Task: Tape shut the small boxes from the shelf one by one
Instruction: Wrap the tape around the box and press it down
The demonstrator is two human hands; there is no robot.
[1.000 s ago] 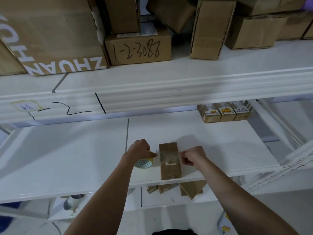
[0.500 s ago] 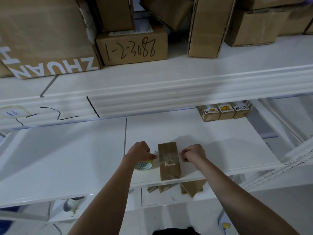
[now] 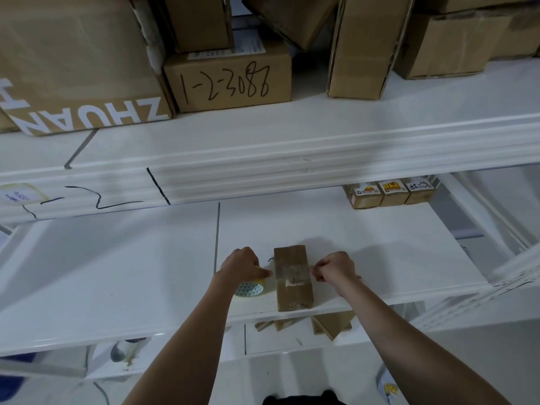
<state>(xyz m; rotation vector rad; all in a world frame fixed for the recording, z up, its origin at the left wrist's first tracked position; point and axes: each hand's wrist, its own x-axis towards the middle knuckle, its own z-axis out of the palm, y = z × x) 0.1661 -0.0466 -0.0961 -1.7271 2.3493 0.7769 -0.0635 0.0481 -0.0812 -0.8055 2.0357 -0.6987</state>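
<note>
A small brown cardboard box (image 3: 293, 290) lies near the front edge of the white middle shelf (image 3: 146, 273). A strip of clear tape runs across its top. My left hand (image 3: 241, 266) grips a tape roll (image 3: 249, 288) with a patterned core just left of the box. On the right side of the box, my right hand (image 3: 336, 268) has its fingers curled and pinches the free end of the tape. Three more small labelled boxes (image 3: 388, 192) stand in a row at the back right of the same shelf.
The upper shelf (image 3: 292, 133) holds several large cardboard boxes, one marked 1-2-3088 (image 3: 229, 80). Its thick front rail overhangs the work area. Below the middle shelf lie more small brown boxes (image 3: 331, 324) and a bottle-like object (image 3: 124, 350).
Both hands and the box hold nearly the same places. The view has shifted slightly, with the upper shelf's boxes sliding left in the frame.
</note>
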